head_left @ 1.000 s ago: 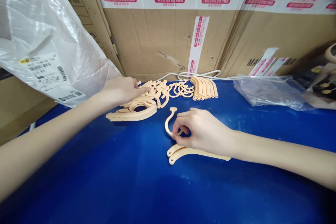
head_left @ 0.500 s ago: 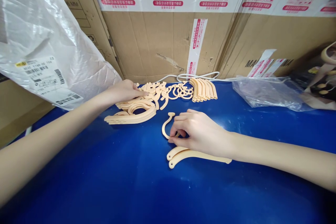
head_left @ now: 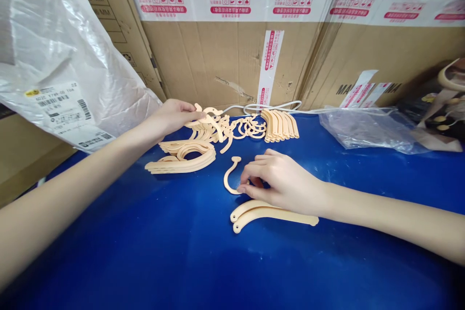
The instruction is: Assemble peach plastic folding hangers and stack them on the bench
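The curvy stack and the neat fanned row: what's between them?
In the head view, a loose jumble of beige pieces lies between the stack and the row.

- Clock centred on the single hook [head_left: 227, 179]; 12 taken toward the cartons [head_left: 218, 58].
- Hook placed on table [head_left: 174, 256], near end pinched in right hand [head_left: 281, 179] at 3.
- Two bars [head_left: 269, 213] laid side by side between 4 and 5, on near side of right hand.
- Bar stack [head_left: 196, 161] set at 10.
- Hook pile [head_left: 250, 127] spread 11 to 1.
- Bar row [head_left: 281, 126] lined up between 1 and 2, just beside pile.
- Left hand [head_left: 178, 115] positioned at 11, piece [head_left: 217, 127] held over pile.
- Cable [head_left: 300, 104] run behind pile and row, before cartons.
- Mailer [head_left: 80, 43] propped at 10, behind left forearm.
- Plastic bag [head_left: 363, 131] left at 2, right of row.
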